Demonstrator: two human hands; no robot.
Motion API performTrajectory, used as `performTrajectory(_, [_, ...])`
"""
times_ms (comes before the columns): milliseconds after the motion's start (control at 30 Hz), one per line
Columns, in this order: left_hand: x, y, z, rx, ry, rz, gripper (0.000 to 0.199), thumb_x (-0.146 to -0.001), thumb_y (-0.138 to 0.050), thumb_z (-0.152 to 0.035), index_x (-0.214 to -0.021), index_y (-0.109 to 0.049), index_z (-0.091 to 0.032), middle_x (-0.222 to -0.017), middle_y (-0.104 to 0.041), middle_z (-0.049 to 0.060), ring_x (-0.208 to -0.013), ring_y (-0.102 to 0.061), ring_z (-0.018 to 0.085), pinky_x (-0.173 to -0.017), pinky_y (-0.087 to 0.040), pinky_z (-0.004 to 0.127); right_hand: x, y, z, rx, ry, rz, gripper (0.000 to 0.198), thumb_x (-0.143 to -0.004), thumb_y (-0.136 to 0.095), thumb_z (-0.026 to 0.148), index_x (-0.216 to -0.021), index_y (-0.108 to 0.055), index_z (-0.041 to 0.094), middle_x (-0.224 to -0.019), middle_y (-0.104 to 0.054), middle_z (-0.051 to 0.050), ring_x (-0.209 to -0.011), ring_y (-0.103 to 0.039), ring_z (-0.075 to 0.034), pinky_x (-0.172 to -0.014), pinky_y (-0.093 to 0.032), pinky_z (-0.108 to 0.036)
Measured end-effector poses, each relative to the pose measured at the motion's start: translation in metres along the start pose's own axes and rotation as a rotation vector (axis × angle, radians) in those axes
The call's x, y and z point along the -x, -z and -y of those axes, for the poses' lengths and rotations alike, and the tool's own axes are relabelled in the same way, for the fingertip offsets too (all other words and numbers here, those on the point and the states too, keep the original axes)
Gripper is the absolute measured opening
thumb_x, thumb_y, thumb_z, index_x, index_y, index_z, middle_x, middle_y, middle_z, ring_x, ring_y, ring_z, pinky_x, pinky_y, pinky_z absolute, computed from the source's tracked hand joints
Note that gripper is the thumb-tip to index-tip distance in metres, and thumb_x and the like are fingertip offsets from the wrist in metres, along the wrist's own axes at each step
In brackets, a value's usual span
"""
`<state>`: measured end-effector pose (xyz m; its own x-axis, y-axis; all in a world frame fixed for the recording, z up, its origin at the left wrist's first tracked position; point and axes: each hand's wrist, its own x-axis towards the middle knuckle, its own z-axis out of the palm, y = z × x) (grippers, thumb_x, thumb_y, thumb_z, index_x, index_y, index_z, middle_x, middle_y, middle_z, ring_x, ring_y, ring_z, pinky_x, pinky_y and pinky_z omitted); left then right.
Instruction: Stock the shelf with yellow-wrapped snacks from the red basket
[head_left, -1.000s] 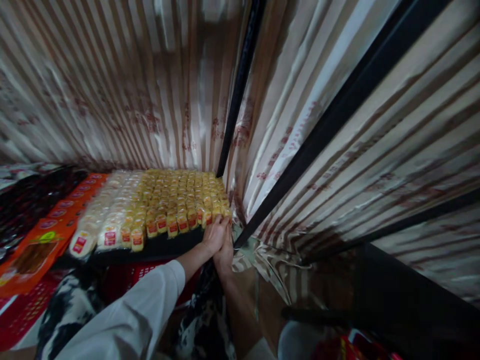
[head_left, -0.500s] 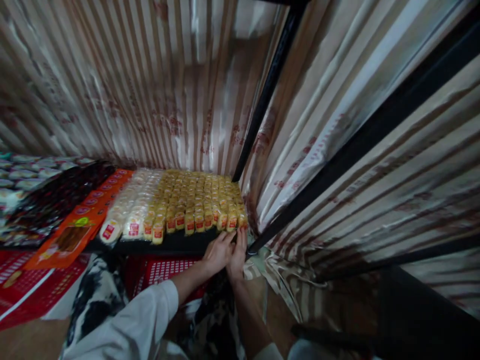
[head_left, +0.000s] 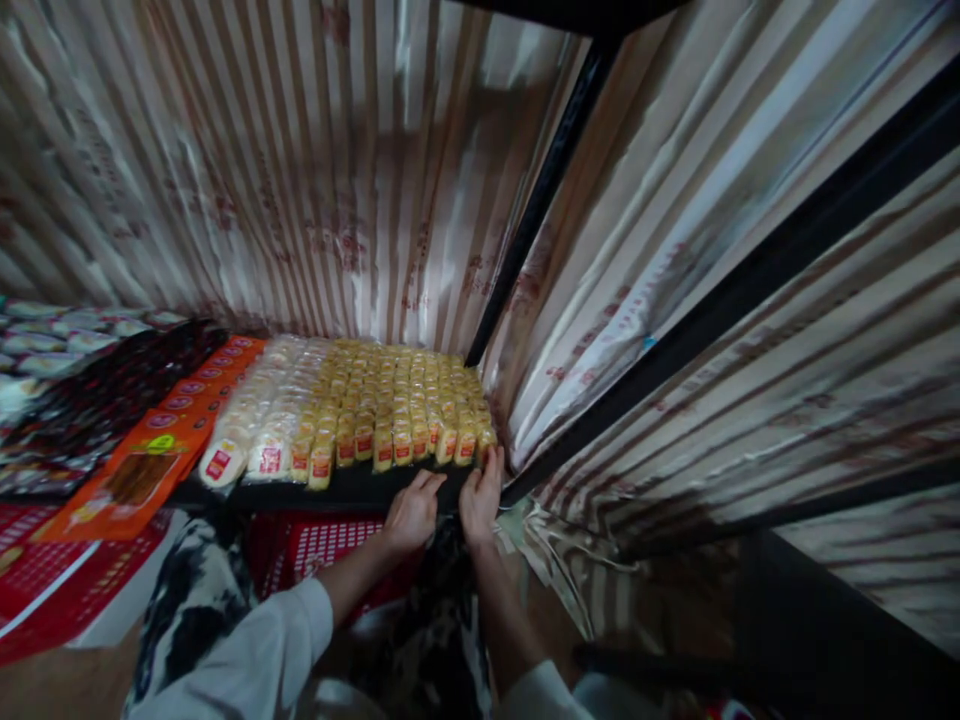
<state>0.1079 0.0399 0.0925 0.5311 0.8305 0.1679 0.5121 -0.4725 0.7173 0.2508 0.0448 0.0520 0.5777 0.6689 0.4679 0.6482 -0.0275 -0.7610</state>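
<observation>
Rows of small yellow wrapped snack packs with red labels stand on the black shelf. At the right end of the front row, my right hand reaches up with fingers stretched out, their tips at the last yellow pack. My left hand hovers by the shelf's front edge, apart from the right one. Its fingers point right, slightly bent and loosely apart, and nothing shows in them. Left of the yellow packs are white wrapped packs with red labels.
Orange snack bags, dark shiny packets and white packets lie further left. Red plastic baskets sit beneath the shelf. Black frame bars run along the right, with striped sheeting behind.
My hands, together at the right-end yellow packs before, are now apart. The left one has drawn back leftward; the right one stays at the end pack, slightly further right.
</observation>
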Motion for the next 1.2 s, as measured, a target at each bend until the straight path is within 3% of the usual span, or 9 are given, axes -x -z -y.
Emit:
performTrajectory(200, [0.004, -0.005, 0.012, -0.011, 0.028, -0.019, 0.046, -0.081, -0.035, -0.006, -0.121, -0.055, -0.014, -0.114, -0.058, 0.011, -0.097, -0.061, 0.018, -0.09, -0.049, 0.031, -0.002, -0.007, -0.008, 0.035, 0.014, 0.025, 0.054, -0.083, -0.029, 0.019, -0.134, -0.039, 0.006, -0.143, -0.035, -0.019, -0.136, -0.027, -0.025, -0.109, -0.028, -0.048])
performTrajectory(500, [0.006, -0.005, 0.016, -0.001, -0.001, -0.052, 0.044, -0.081, -0.034, -0.007, -0.119, -0.056, -0.012, -0.111, -0.06, 0.013, -0.094, -0.062, 0.019, -0.087, -0.051, 0.033, 0.003, 0.004, 0.009, 0.06, 0.052, 0.018, 0.053, -0.083, -0.031, 0.017, -0.135, -0.037, 0.009, -0.147, -0.028, -0.017, -0.138, -0.024, -0.025, -0.11, -0.026, -0.048])
performTrajectory(667, [0.011, -0.007, 0.019, 0.065, 0.019, -0.094, 0.043, -0.08, -0.035, -0.007, -0.117, -0.056, -0.012, -0.107, -0.06, 0.011, -0.084, -0.062, 0.015, -0.085, -0.052, 0.03, 0.022, 0.005, 0.022, 0.015, 0.155, 0.074, 0.047, -0.085, -0.031, 0.018, -0.13, -0.044, 0.012, -0.138, -0.042, -0.016, -0.131, -0.035, -0.024, -0.106, -0.032, -0.049])
performTrajectory(833, [0.035, -0.003, 0.032, 0.073, 0.104, -0.344, 0.039, -0.08, -0.037, -0.009, -0.113, -0.057, -0.014, -0.107, -0.055, 0.011, -0.093, -0.059, 0.016, -0.086, -0.051, 0.031, 0.048, -0.007, 0.043, -0.106, 0.195, 0.231, 0.039, -0.088, -0.033, 0.02, -0.121, -0.054, 0.015, -0.116, -0.06, -0.014, -0.109, -0.056, -0.021, -0.094, -0.046, -0.042])
performTrajectory(1033, [0.071, 0.041, 0.056, -0.075, 0.306, -0.777, 0.037, -0.083, -0.04, -0.013, -0.119, -0.051, -0.016, -0.11, -0.047, 0.011, -0.107, -0.053, 0.021, -0.092, -0.048, 0.038, 0.074, -0.035, 0.085, -0.277, 0.247, 0.495, 0.037, -0.087, -0.035, 0.018, -0.114, -0.06, 0.017, -0.106, -0.065, -0.011, -0.092, -0.064, -0.017, -0.084, -0.052, -0.031])
performTrajectory(1100, [0.076, 0.057, 0.062, -0.096, 0.387, -0.829, 0.037, -0.083, -0.04, -0.014, -0.119, -0.049, -0.016, -0.112, -0.046, 0.011, -0.108, -0.053, 0.022, -0.091, -0.048, 0.038, 0.082, -0.05, 0.099, -0.314, 0.241, 0.539, 0.037, -0.086, -0.036, 0.017, -0.115, -0.061, 0.017, -0.108, -0.064, -0.011, -0.092, -0.065, -0.017, -0.084, -0.053, -0.031])
performTrajectory(1200, [0.079, 0.072, 0.068, -0.09, 0.506, -0.775, 0.039, -0.082, -0.04, -0.013, -0.121, -0.047, -0.014, -0.116, -0.047, 0.013, -0.105, -0.054, 0.023, -0.088, -0.049, 0.038, 0.094, -0.074, 0.115, -0.32, 0.221, 0.576, 0.04, -0.085, -0.037, 0.017, -0.118, -0.059, 0.017, -0.112, -0.064, -0.011, -0.096, -0.064, -0.018, -0.087, -0.052, -0.032])
